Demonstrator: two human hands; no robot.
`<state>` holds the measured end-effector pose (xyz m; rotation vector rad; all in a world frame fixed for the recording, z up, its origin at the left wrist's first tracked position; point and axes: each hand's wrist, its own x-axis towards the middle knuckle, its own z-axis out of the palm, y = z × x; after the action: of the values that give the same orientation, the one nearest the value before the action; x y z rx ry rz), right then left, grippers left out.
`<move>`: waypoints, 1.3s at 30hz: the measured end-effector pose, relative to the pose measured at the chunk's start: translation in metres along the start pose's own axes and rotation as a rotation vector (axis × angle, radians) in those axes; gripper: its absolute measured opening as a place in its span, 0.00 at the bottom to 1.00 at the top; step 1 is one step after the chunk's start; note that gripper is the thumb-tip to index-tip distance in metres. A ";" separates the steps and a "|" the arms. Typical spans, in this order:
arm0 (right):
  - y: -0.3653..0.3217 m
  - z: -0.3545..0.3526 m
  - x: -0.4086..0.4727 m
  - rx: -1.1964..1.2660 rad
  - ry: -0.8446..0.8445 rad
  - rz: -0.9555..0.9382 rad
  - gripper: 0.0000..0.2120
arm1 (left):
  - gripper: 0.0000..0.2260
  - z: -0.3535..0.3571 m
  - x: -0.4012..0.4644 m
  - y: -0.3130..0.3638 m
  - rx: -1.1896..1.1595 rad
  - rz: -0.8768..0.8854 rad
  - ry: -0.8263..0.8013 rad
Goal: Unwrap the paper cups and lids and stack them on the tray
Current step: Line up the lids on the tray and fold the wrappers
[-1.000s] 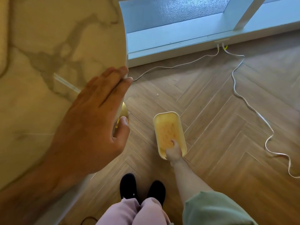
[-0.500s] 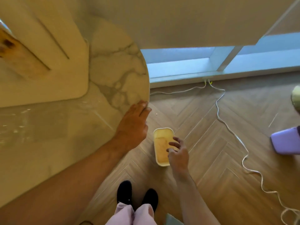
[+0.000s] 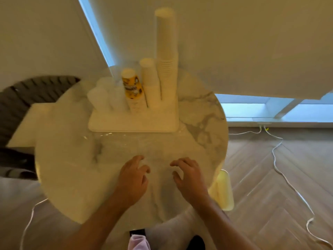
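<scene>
Head view | left hand [image 3: 132, 179] hovering over the round marble bench [image 3: 68, 168], fingers loosely curled, holding nothing | right hand [image 3: 191, 179] alongside, likewise empty | white tray [image 3: 133, 121] sitting at the far side bearing cup stacks [image 3: 166, 51], one printed yellow [image 3: 132, 87] | bare marble lying between tray and hands | yellow bin [image 3: 224, 192] standing beyond the right edge.

We had one view only, from the head camera, looking steeply down and forward over the round marble table [image 3: 68, 159]. Its wide angle bent the edges. Our hands lay nearest, low in frame; the tray [image 3: 133, 121] sat farther off at centre, the wood floor [image 3: 270, 177] to the right.
</scene>
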<state>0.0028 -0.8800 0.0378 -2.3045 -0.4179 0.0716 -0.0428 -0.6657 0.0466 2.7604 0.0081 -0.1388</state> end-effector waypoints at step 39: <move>-0.006 0.011 0.100 -0.509 -0.170 0.084 0.13 | 0.27 -0.021 -0.003 -0.080 0.039 -0.066 -0.252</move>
<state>0.0937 -0.8366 0.0415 -2.8301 -0.4653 0.2265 -0.0453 -0.5831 0.0370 2.7626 0.0305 -0.5077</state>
